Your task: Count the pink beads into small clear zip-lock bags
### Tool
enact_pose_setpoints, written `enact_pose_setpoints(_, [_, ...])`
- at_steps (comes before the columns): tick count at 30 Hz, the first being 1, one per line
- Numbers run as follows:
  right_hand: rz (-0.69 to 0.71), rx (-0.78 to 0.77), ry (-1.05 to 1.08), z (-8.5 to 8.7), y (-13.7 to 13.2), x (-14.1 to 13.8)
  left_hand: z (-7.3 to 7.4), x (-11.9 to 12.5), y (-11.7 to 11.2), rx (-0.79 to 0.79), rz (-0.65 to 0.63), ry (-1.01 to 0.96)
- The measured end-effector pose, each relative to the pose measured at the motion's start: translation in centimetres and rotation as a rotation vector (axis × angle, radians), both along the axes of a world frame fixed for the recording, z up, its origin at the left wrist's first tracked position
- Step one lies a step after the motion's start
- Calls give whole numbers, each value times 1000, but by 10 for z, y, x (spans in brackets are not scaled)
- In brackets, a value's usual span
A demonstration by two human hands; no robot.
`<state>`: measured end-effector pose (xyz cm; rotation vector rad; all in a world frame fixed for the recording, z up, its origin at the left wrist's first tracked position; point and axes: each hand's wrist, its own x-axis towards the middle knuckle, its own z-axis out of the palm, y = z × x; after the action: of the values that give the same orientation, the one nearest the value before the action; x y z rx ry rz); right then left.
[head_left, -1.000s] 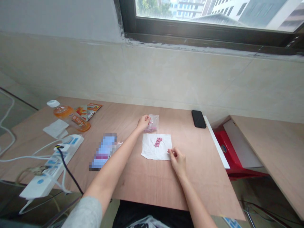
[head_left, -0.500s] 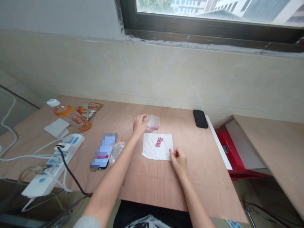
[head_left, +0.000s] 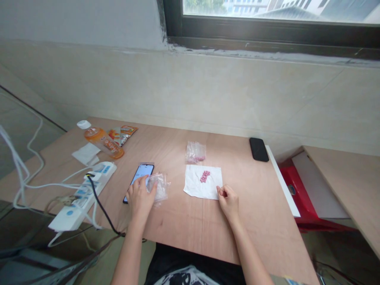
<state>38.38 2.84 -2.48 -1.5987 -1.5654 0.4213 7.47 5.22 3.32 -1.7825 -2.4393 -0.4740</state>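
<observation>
My left hand (head_left: 139, 196) lies flat with fingers spread over a lit smartphone (head_left: 139, 176) and touches an empty clear plastic bag (head_left: 160, 186) beside it. My right hand (head_left: 228, 200) rests curled at the lower right corner of a white tissue (head_left: 202, 186); whether it grips the tissue edge is unclear. Several pink pills (head_left: 204, 176) lie in a cluster on the tissue. A second clear bag (head_left: 195, 152) with pink pills in it lies on the wooden table (head_left: 184, 221) just beyond the tissue.
A white power strip (head_left: 86, 194) with cables sits at the left. An orange drink bottle (head_left: 102, 140), snack packets (head_left: 123, 132) and a folded tissue (head_left: 86, 153) lie at far left. A black phone (head_left: 259, 149) rests at the right edge, beside a red bin (head_left: 299, 206).
My left hand let go of the bag with pills and moved back left onto the smartphone and the empty bag. My right hand stayed at the tissue corner. The camera shifted left.
</observation>
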Motion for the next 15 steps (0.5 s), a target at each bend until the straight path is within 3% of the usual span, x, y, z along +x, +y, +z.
enact_pose_setpoints(10, [-36, 4, -42, -1, -2, 0, -41, 34, 2, -38, -342, -116])
enact_pose_setpoints(15, [-43, -1, -48, 0, -2, -1, -39, 44, 13, -104, -495, -174])
